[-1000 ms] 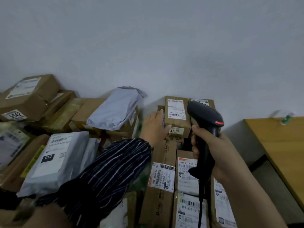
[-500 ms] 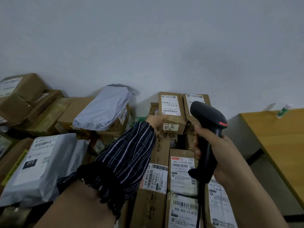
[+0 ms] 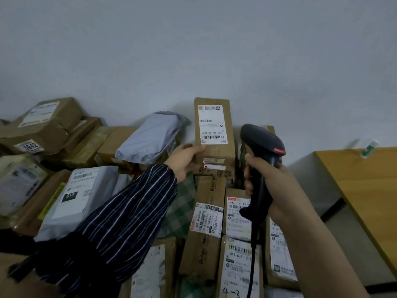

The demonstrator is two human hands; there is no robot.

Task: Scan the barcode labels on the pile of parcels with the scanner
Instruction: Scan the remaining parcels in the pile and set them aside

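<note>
- Brown cardboard parcel is held upright at the back of the pile. It is pinched at its lower left corner by the left hand, thumb on the front face, other fingers hidden behind.
- Its barcode label is faced toward the camera, just above the thumb.
- The black scanner is gripped by the right hand, fingers curled round the handle, just right of the parcel.
- Labelled boxes are seen below both hands; a grey mailer lies left of the thumb.
</note>
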